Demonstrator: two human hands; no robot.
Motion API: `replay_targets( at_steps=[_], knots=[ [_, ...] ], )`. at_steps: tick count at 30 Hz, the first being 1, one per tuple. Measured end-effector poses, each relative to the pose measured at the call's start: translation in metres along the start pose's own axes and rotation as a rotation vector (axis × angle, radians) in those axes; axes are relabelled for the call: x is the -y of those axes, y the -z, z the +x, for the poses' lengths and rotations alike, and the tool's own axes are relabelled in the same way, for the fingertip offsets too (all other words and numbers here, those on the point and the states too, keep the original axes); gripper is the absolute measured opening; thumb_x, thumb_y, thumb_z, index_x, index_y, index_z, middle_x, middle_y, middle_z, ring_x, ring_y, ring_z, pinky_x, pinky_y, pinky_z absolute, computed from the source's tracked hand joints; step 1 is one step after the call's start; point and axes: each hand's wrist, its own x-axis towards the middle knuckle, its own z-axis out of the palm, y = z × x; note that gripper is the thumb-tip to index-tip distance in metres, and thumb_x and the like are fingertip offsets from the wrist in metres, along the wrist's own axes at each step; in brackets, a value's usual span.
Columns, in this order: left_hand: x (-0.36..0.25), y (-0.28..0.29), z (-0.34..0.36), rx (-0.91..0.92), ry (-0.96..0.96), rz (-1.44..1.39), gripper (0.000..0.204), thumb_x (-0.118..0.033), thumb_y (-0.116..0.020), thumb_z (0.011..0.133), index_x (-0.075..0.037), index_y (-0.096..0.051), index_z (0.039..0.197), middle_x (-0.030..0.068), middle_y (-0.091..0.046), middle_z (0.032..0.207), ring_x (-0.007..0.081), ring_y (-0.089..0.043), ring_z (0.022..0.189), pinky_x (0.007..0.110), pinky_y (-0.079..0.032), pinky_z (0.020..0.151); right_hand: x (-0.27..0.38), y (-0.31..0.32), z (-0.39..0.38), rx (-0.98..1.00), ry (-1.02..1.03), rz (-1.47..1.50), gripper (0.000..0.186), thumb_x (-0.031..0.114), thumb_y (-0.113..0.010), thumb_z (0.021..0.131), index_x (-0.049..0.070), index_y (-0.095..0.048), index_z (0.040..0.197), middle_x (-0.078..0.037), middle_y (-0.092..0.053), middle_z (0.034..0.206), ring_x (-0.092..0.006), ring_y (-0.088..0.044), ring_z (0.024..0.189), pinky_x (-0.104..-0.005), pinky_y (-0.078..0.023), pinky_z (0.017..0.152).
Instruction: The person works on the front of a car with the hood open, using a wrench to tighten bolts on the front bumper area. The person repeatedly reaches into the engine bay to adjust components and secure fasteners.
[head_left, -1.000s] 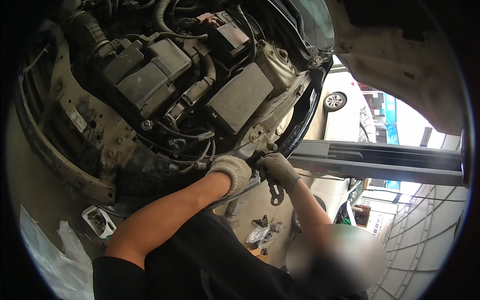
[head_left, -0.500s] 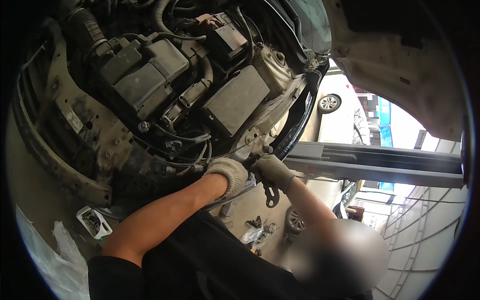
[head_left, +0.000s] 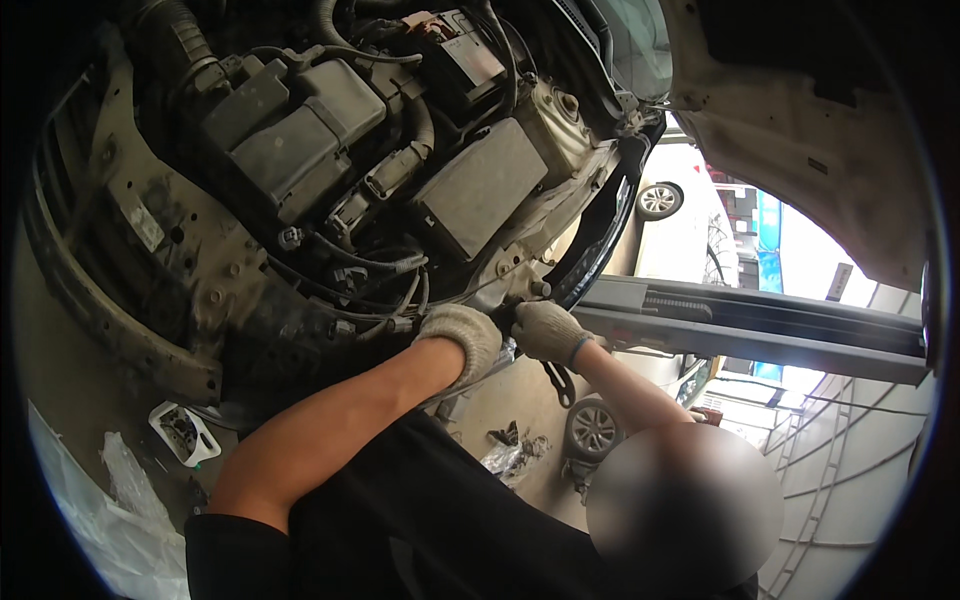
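Note:
Both of my hands wear knitted work gloves and work close together at the front corner of an open engine bay. My left hand (head_left: 464, 345) reaches down beside the body panel (head_left: 505, 275); its fingers are hidden behind the glove's back. Just right of it, my right hand (head_left: 548, 332) is closed, with a dark flat handle-like piece (head_left: 562, 385) with a slotted end hanging out below the palm. The other end of that piece is hidden. Above the right hand a short round stud (head_left: 541, 288) stands out from the panel. Cables and connectors (head_left: 350, 275) lie left of the hands.
A dark lidded box (head_left: 480, 190), an air filter housing (head_left: 300, 135) and a battery (head_left: 470, 65) fill the bay. The raised hood (head_left: 800, 150) and a grey lift post (head_left: 770, 325) are at right. Below lie a white tray (head_left: 207, 447) and plastic sheeting (head_left: 110, 530).
The dark piece has swung under my right hand and now shows narrower, slanting down to the right. Both hands stay at the same corner; the whole view has shifted slightly.

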Motion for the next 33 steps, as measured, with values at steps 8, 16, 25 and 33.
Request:
replay_targets(
  at_steps=[8,16,25,33],
  knots=[
    [0.002,-0.004,0.003,-0.012,0.014,-0.007,0.028,-0.012,-0.06,0.082,-0.001,-0.076,0.103,0.0223,-0.072,0.104,0.0355,-0.071,0.099,0.044,-0.058,0.081,0.015,0.009,-0.006,-0.037,0.026,-0.339,0.02,0.017,-0.062,0.079,0.001,-0.072,0.086,-0.021,-0.072,0.084,-0.0384,-0.072,0.079,-0.0501,-0.057,0.069],
    [-0.005,0.0,0.002,0.048,-0.026,0.009,0.028,-0.013,-0.061,0.083,-0.001,-0.076,0.103,0.0224,-0.072,0.104,0.0351,-0.071,0.1,0.044,-0.057,0.083,-0.022,-0.078,0.021,-0.296,-0.275,-1.071,0.021,0.01,-0.058,0.081,-0.007,-0.067,0.086,-0.022,-0.064,0.068,-0.0393,-0.07,0.068,-0.0476,-0.054,0.052],
    [0.001,-0.006,0.01,0.025,0.033,-0.026,0.03,-0.015,-0.06,0.083,-0.001,-0.075,0.104,0.0231,-0.072,0.105,0.0352,-0.071,0.101,0.044,-0.057,0.085,-0.013,0.006,-0.026,-0.185,0.044,-0.103,0.022,0.02,-0.056,0.086,0.001,-0.066,0.082,-0.023,-0.068,0.076,-0.0403,-0.07,0.075,-0.0511,-0.055,0.07],
    [0.0,0.001,0.005,0.052,0.014,0.024,0.03,-0.014,-0.057,0.087,-0.003,-0.074,0.11,0.0208,-0.071,0.112,0.0351,-0.069,0.105,0.045,-0.057,0.087,-0.029,0.001,-0.003,-0.114,0.169,0.029,0.019,0.018,-0.063,0.082,0.001,-0.07,0.077,-0.021,-0.069,0.077,-0.0365,-0.07,0.079,-0.0465,-0.056,0.075]
  ],
)
